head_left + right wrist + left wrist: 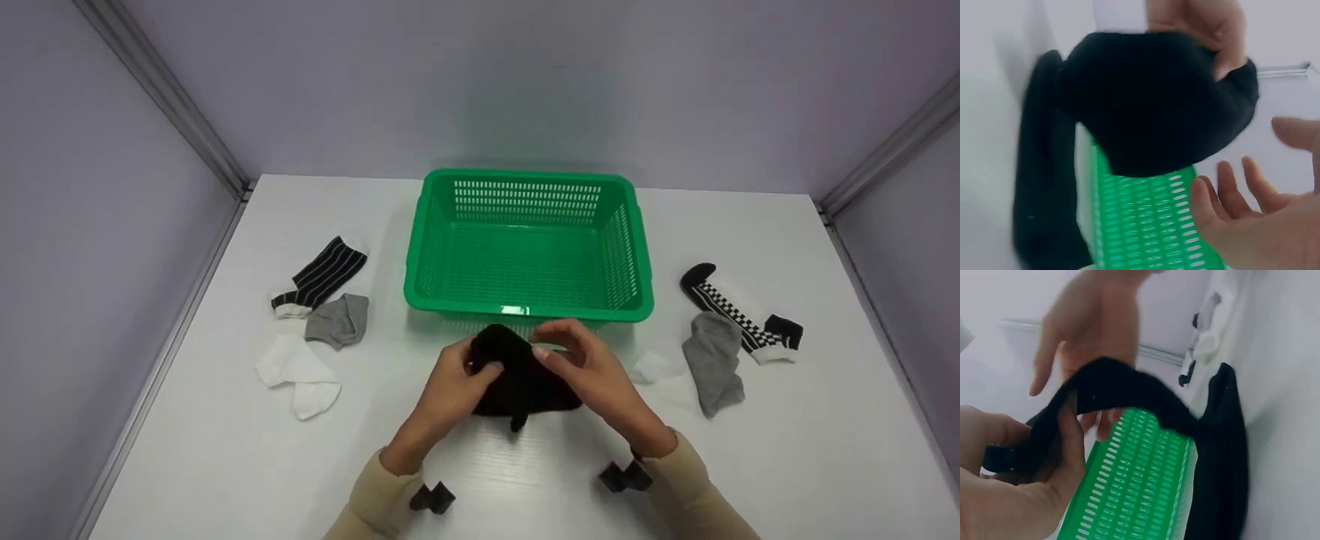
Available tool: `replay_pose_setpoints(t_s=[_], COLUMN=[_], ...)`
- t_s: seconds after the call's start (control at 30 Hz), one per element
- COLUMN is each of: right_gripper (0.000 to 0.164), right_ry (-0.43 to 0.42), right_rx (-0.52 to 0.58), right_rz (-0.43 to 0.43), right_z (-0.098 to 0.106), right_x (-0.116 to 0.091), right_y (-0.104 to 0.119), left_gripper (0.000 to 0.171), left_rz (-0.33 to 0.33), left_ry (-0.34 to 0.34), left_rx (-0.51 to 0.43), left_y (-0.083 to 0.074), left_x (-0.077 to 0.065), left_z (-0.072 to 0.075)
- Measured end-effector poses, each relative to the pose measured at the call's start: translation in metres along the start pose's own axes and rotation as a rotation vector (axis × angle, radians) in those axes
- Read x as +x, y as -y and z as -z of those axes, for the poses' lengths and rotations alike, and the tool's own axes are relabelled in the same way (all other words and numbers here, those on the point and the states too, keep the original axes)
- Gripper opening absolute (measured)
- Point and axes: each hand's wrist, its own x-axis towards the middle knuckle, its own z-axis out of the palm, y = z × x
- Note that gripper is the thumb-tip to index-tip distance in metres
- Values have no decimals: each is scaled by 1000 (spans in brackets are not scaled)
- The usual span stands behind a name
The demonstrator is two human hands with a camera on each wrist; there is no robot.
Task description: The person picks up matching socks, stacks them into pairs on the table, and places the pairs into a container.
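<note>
In front of the basket, my left hand (450, 382) pinches a black sock (517, 375) between thumb and fingers. The held part arches up off the table in the left wrist view, and more black fabric (1219, 478) lies along the white tabletop below it. My right hand (596, 371) hovers at the sock's right side. Seen from the right wrist, the fingers (1229, 194) of that hand are spread and apart from the fabric, with nothing in them.
A green plastic basket (529, 310) stands just beyond my hands. To the left lie a black striped sock (330, 270), a grey sock (339, 321) and white socks (300, 371). To the right are a checkered sock (739, 315), a grey sock (714, 364) and white fabric (656, 367).
</note>
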Motion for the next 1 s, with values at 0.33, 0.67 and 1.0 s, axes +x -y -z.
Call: replay_pose_setpoints(t_s=[0.33, 0.67, 1.0], right_gripper=[38, 42, 39], right_ry=[342, 220, 111], right_rx=[2, 9, -189], right_rz=[-1, -123, -65], right_z=[5, 38, 44], right_x=[6, 9, 9], right_y=[-16, -20, -24], left_gripper=[39, 50, 31], left_rz=[82, 124, 80], left_ry=[-29, -71, 99], left_rx=[-211, -218, 146], left_y=[0, 10, 25], left_x=[2, 5, 5], left_z=[14, 28, 29])
